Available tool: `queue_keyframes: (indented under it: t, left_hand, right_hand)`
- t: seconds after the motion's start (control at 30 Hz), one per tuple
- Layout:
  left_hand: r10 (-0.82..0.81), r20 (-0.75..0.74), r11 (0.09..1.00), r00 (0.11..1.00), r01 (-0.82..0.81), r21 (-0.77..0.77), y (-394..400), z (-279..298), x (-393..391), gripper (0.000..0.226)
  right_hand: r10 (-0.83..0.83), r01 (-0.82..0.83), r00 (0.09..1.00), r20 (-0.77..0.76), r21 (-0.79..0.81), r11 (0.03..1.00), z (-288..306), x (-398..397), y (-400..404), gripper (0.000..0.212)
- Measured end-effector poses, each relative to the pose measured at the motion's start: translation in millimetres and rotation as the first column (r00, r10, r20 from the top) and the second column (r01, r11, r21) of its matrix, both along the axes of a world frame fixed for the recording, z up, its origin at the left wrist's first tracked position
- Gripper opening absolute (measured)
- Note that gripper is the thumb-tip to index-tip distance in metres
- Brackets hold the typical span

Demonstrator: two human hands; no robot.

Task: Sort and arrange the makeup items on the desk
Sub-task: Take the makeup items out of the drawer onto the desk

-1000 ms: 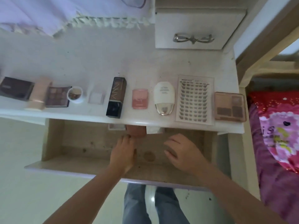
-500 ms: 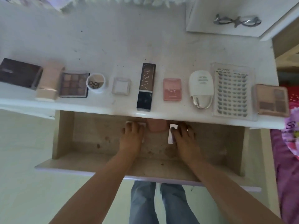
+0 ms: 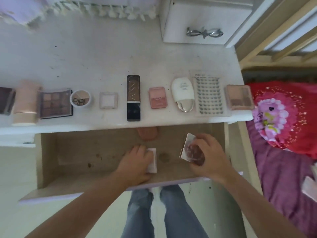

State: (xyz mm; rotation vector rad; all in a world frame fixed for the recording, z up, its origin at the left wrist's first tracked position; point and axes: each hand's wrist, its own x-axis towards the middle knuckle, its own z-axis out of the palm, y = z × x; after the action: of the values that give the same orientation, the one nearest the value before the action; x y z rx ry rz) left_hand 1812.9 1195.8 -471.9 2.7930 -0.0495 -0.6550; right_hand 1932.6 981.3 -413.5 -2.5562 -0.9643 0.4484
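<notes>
While the drawer [image 3: 51, 162] under the white tabletop [image 3: 103, 54] stands pulled out, both hands reach into it. The left hand [image 3: 135, 162] lies palm down on the drawer floor, its fingers wrapped over a small white compact [image 3: 153, 163] whose right edge shows beside the knuckles. The right hand [image 3: 208, 158] is raised a little above the drawer floor and grips a clear-lidded blush compact [image 3: 192, 151], tilted so that its brownish pan faces the camera; the fingers curl around its right side. Further back in the drawer, partly under the tabletop's front edge, lies a terracotta-pink case [image 3: 147, 133], apart from both hands.

Along the tabletop's front edge the makeup items lie in 1 row. From the left: a dark palette [image 3: 6, 100] cut off by the frame, a peach tube [image 3: 25, 102] touching it, an open eyeshadow palette [image 3: 55, 103], a round white pot [image 3: 80, 99], a small square clear case [image 3: 108, 100], a tall brown and black box marked UNNY [image 3: 133, 97], a pink compact [image 3: 157, 97], a white bottle with a silver cap [image 3: 183, 96], a clear lash tray [image 3: 209, 95] just beside it, and a beige 4-pan palette [image 3: 239, 97] at the right end.

At the back right stands a white cabinet drawer with a silver bow handle [image 3: 205, 32]. A bed with a red and purple blanket [image 3: 283, 117] lies to the right.
</notes>
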Motion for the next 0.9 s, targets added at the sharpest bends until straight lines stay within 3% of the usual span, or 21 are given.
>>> queue_keyframes:
  t: [0.07, 0.2, 0.3, 0.43, 0.57, 0.63, 0.73, 0.8, 0.9]
  left_hand:
    - [-0.053, 0.274, 0.995, 0.960, 0.074, -0.067, -16.6, 21.0, 13.1, 0.061]
    - [-0.005, 0.474, 0.978, 0.881, 0.104, -0.183, -56.2, 73.4, 78.0, 0.049]
    - [0.017, 0.405, 0.990, 0.914, 0.040, -0.133, -77.2, 102.9, 145.4, 0.048]
    - [0.028, 0.298, 0.997, 0.954, -0.048, 0.059, -87.0, 103.9, 214.0, 0.053]
    - [0.057, 0.165, 0.988, 0.985, -0.079, 0.131, -89.9, 96.3, 233.5, 0.064]
    - [0.065, 0.175, 0.986, 0.982, -0.091, 0.141, -89.7, 100.2, 229.2, 0.063]
    - [0.119, 0.429, 0.990, 0.896, -0.140, 0.016, -93.1, 99.4, 187.3, 0.045]
    - [0.078, 0.547, 0.997, 0.834, -0.078, -0.024, -96.1, 81.4, 142.0, 0.026]
    - [0.096, 0.335, 0.991, 0.937, -0.123, 0.059, -82.2, 33.0, 54.3, 0.028]
  right_hand:
    - [-0.101, 0.104, 0.994, -0.039, 0.080, 0.991, 26.0, 20.2, -23.1, 0.056]
    - [-0.084, 0.072, 0.991, 0.103, 0.112, 0.991, 49.9, 85.0, -56.4, 0.072]
    - [-0.006, 0.000, 0.987, 0.160, 0.036, 0.999, 53.0, 138.5, -61.1, 0.082]
    - [0.033, -0.029, 0.993, 0.113, -0.039, 0.999, 42.0, 188.9, -52.2, 0.069]
    - [0.114, -0.114, 0.993, -0.005, -0.152, 0.982, 29.8, 207.3, -52.5, 0.069]
    - [0.176, -0.168, 0.984, 0.021, -0.191, 0.967, 33.2, 207.0, -52.4, 0.067]
    - [0.200, -0.246, 0.917, 0.346, 0.096, 0.964, 28.9, 190.8, -53.0, 0.042]
    - [0.113, -0.210, 0.933, 0.342, 0.263, 0.942, 31.3, 161.1, -49.9, 0.034]
    - [0.319, -0.361, 0.931, 0.177, 0.324, 0.875, 18.9, 101.7, -37.5, 0.027]
